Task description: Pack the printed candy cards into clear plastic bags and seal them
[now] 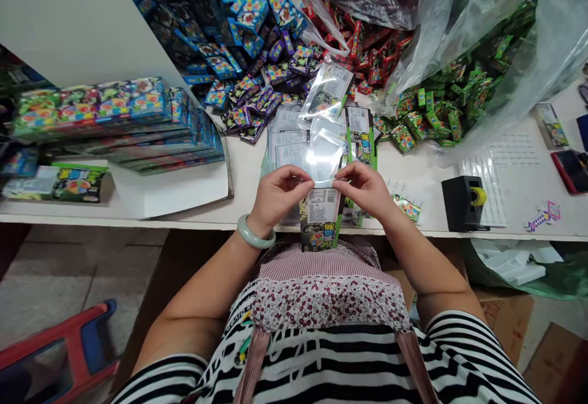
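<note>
Between both hands is a flat printed carton (320, 223), black and green with a white label and a shiny clear plastic part at its far end. My left hand (282, 196) pinches its left side with thumb and fingertips. On the right side, my right hand (367, 191) grips it the same way. The carton's near end overhangs the table's front edge. Beneath and beyond the hands lies a pile of similar flat cartons with clear windows (289, 141). Another such carton (329, 89) rests on top at the back.
Heaps of small blue boxes (252, 12), purple boxes (248, 89), red boxes (374, 64) and green boxes (432, 122) lie behind, partly under clear plastic bags (487, 86). Filled packs (110, 110) are stacked left. A tape dispenser (462, 205) and phone (569, 171) are right.
</note>
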Demonstrator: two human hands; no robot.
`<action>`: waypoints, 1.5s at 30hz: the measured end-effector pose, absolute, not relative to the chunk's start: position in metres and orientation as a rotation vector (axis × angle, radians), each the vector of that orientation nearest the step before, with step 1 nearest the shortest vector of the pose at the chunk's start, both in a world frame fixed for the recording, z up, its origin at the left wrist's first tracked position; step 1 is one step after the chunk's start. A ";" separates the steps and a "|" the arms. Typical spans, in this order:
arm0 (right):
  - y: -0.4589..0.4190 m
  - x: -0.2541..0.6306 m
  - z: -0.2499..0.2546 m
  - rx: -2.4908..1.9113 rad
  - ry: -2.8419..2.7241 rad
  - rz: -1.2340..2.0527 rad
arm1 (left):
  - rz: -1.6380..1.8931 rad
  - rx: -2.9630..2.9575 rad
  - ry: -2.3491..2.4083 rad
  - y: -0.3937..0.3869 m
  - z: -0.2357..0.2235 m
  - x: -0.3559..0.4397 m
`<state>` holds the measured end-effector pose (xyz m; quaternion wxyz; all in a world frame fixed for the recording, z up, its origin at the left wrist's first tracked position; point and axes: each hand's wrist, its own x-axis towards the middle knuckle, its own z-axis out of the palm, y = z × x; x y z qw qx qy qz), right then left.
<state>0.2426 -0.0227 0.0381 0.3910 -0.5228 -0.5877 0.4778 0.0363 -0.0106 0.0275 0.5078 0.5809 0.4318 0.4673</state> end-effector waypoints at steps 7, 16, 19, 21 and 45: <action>-0.018 0.242 0.043 -1.267 -1.635 1.255 | 1.026 1.468 0.957 -0.006 0.029 0.028; -0.042 0.248 0.027 -1.151 -1.868 0.936 | 0.939 1.544 0.841 -0.015 0.013 0.012; -0.047 0.246 0.020 -1.169 -1.841 0.874 | 1.012 1.486 0.873 -0.019 0.008 0.019; -0.049 0.244 0.018 -1.196 -1.804 0.880 | 1.030 1.518 0.869 -0.020 0.009 0.023; -0.045 0.313 0.001 -1.409 -1.470 1.029 | 1.136 1.622 0.955 -0.010 0.006 0.023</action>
